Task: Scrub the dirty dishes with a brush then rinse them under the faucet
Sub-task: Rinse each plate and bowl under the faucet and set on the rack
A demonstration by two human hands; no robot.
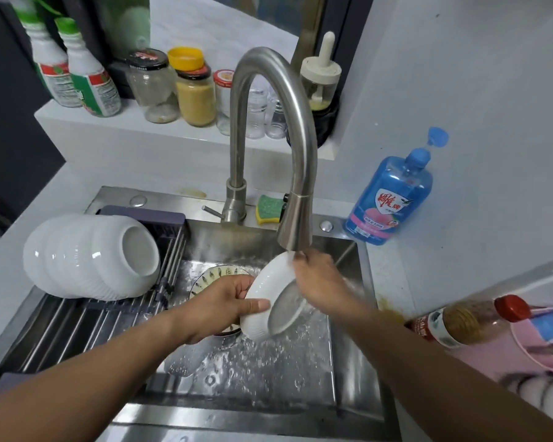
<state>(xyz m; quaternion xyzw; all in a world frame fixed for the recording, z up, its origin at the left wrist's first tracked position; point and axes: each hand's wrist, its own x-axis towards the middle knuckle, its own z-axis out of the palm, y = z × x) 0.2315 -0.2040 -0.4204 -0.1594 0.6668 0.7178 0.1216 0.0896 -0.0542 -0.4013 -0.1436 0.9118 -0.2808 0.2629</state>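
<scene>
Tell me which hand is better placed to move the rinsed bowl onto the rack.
Probably left. The left hand grips the bowl, and the rack lies on its side; the right hand sits at the rim, farther off.

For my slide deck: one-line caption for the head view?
Left hand grips a bowl under the running faucet, right hand at its rim, over the sink.

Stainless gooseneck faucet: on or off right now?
On. Water pours from the stainless gooseneck faucet onto the tilted white ribbed bowl and splashes across the steel sink.
</scene>
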